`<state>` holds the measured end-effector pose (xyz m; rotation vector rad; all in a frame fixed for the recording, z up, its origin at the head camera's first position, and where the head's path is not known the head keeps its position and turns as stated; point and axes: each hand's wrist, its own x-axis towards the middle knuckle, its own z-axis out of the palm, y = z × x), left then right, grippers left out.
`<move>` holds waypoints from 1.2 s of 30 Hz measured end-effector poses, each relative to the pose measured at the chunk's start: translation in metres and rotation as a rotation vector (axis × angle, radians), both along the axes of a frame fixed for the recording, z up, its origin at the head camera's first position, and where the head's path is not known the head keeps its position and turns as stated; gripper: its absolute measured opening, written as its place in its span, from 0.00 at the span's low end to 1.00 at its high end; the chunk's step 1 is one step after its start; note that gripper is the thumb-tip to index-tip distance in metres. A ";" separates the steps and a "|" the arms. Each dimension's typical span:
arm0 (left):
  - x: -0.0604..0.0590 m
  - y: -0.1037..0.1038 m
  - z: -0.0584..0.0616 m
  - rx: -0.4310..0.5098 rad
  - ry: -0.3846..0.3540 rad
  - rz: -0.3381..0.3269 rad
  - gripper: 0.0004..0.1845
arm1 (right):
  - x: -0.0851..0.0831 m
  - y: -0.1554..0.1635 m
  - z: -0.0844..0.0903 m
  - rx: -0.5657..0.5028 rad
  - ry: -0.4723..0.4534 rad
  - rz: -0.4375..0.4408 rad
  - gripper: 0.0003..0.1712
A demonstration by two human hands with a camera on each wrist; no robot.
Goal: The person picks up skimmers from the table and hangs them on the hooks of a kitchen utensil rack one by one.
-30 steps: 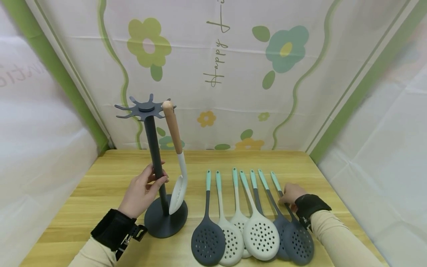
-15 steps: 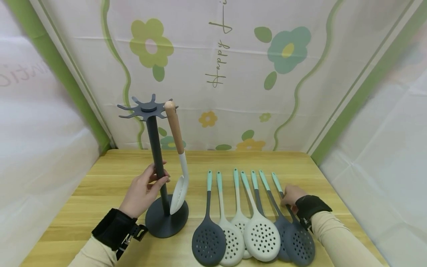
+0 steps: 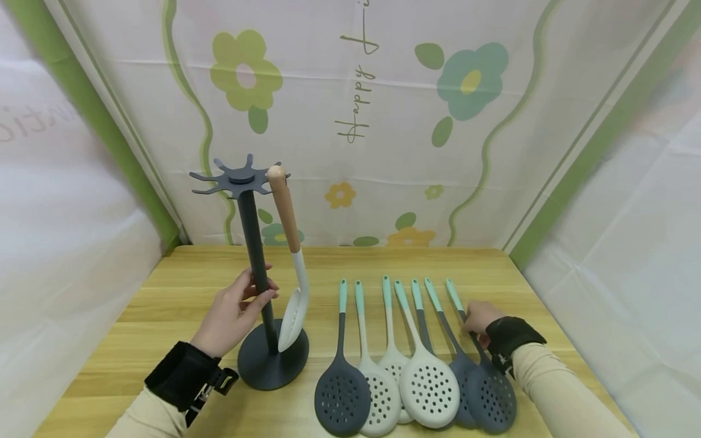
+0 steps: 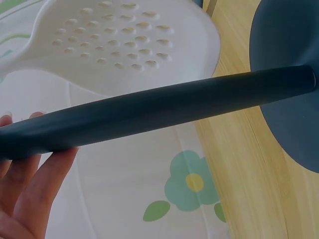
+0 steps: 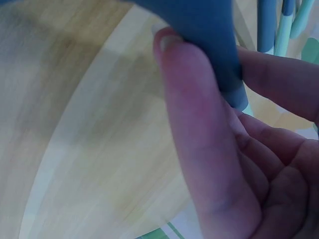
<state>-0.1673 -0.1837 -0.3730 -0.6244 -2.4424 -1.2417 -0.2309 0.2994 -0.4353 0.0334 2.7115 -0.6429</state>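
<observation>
Left hand (image 3: pixel 232 315) is raised off the surface, forearm angling in from the lower left in a cream sleeve with a black wrist strap, fingers and thumb curled around a dark upright pole. Right hand (image 3: pixel 477 320) sits low on the far right, palm down, wrist strapped in black too, thumb and fingers (image 5: pixel 199 124) pinching a slim dark handle.

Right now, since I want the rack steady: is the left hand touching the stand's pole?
Touching. In the left wrist view the left hand has its fingers pressed against the dark pole, with no gap.
</observation>
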 end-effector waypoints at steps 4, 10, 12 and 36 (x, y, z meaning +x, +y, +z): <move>0.000 -0.001 0.001 -0.009 -0.003 -0.008 0.21 | -0.001 0.000 0.003 0.008 0.018 0.012 0.07; 0.001 -0.001 0.004 -0.021 0.003 -0.006 0.22 | -0.003 0.000 0.003 -0.007 0.014 0.011 0.07; 0.001 -0.001 0.004 -0.022 -0.007 -0.004 0.22 | -0.003 0.000 0.003 -0.012 0.017 0.005 0.07; 0.001 -0.007 0.006 -0.047 -0.062 -0.080 0.22 | 0.000 -0.015 0.017 0.008 0.054 0.020 0.11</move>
